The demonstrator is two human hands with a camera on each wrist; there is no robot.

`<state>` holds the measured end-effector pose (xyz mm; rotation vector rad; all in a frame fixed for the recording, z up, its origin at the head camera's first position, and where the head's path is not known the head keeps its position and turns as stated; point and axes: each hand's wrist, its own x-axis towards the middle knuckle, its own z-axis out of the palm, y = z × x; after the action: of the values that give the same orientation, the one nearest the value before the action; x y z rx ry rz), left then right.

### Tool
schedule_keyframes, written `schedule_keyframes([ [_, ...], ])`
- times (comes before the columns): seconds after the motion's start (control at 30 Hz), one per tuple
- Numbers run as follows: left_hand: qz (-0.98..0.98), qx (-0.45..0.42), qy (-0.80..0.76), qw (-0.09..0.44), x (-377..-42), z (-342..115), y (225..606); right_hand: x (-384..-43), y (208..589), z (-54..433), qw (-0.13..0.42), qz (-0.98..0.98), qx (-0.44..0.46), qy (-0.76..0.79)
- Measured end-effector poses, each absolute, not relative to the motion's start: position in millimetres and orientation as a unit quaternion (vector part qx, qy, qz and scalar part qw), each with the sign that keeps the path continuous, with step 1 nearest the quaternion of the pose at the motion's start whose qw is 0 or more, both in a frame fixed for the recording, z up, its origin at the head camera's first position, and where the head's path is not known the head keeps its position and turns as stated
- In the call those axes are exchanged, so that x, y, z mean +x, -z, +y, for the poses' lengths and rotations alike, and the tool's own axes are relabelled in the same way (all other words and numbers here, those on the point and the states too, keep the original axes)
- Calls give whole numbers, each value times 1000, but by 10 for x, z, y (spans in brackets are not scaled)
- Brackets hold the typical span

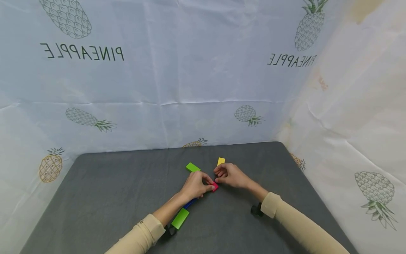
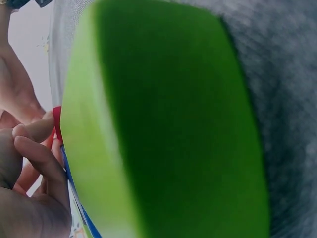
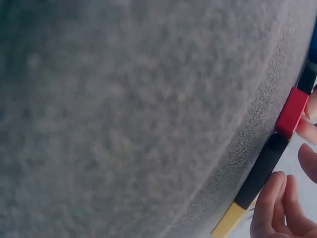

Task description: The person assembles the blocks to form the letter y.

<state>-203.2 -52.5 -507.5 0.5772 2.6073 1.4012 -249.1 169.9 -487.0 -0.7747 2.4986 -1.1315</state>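
Note:
My left hand (image 1: 194, 185) pinches a small red block (image 1: 215, 187) between thumb and fingers. In the right wrist view, the red block (image 3: 292, 113) stands in a row with a longer black block (image 3: 261, 171), their ends meeting. My right hand (image 1: 232, 175) is over this black block; its fingertips seem to touch the side, while the thumb is apart from it. A yellow block (image 1: 221, 161) continues the row beyond the black one. On the other side of the red block come a dark piece (image 3: 307, 78) and a blue block (image 1: 190, 203), partly hidden by my left hand.
One green block (image 1: 180, 218) lies beside my left wrist and fills much of the left wrist view. Another green block (image 1: 192, 167) lies beyond my left hand. The dark grey table (image 1: 120, 197) meets pineapple-print cloth (image 1: 203, 81) at the back and sides.

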Motion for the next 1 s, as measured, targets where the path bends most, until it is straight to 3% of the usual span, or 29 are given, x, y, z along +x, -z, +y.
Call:
schedule_keyframes([
  [0.5, 857, 190, -474, 65, -2033, -535, 5059, -2464, 4861, 1676, 163, 872, -266, 377],
  [0.77, 859, 218, -463, 35, -2133, -557, 5295, -2467, 4839, 1615, 166, 884, -252, 357],
  [1.0, 863, 197, -461, 56, -2030, -541, 5043, -2479, 4835, 1608, 170, 889, -244, 347],
])
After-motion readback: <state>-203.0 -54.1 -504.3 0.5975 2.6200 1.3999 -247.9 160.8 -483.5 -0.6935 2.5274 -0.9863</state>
